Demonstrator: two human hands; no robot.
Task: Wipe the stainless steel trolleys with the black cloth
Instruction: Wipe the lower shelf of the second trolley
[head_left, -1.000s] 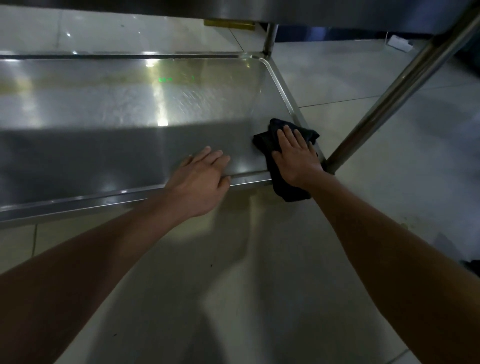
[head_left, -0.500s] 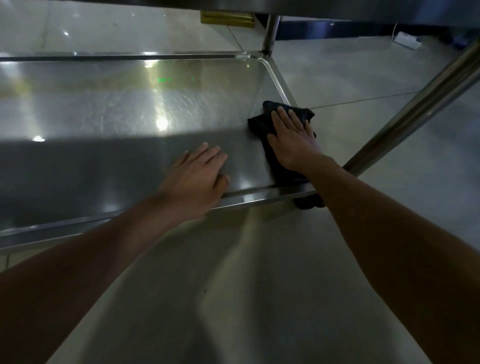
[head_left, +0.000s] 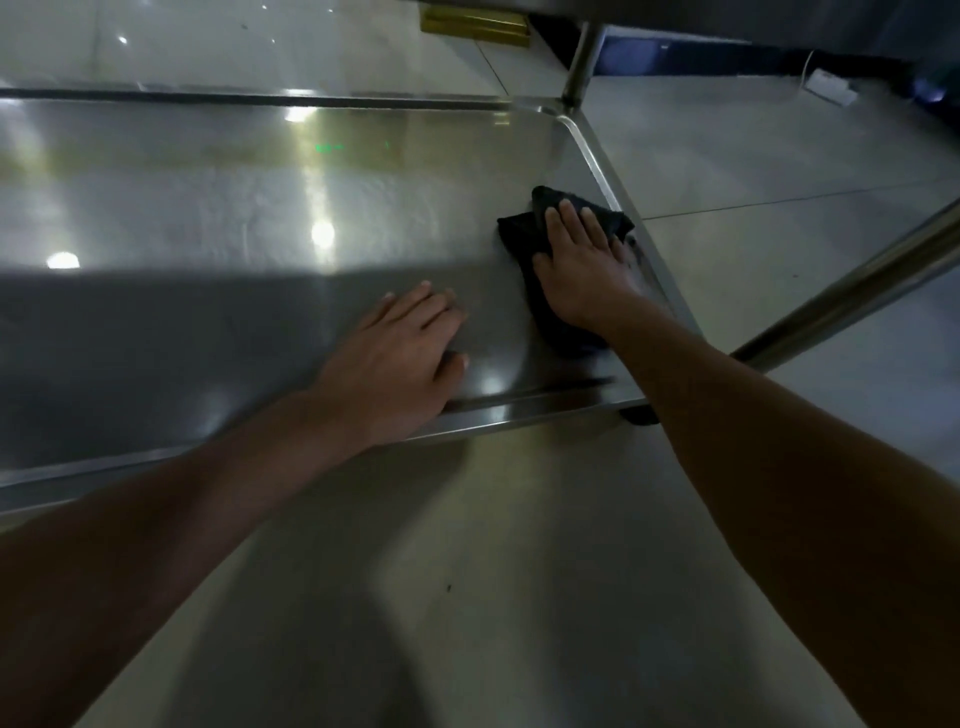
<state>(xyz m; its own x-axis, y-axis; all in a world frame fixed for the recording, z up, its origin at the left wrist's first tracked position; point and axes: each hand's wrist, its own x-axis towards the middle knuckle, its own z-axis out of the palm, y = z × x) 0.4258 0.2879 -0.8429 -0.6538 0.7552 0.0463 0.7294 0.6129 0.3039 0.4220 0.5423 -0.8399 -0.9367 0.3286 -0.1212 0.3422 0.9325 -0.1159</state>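
The lower shelf of a stainless steel trolley (head_left: 208, 218) fills the upper left, shiny with light glare. A black cloth (head_left: 519, 234) lies on its right end, close to the raised right rim. My right hand (head_left: 582, 270) presses flat on the cloth, fingers pointing away from me. My left hand (head_left: 400, 358) rests palm down on the bare steel just inside the near rim, fingers apart, holding nothing. Part of the cloth is hidden under my right hand.
A slanted steel leg (head_left: 857, 291) rises at the right, and a rear leg (head_left: 579, 67) stands at the far corner. A dark caster (head_left: 639, 415) shows under the near right corner. The upper shelf's underside spans the top. Tiled floor (head_left: 519, 571) lies below.
My right hand has pushed the cloth from the near rim farther onto the shelf, along the right edge. My left hand stayed near the front rim.
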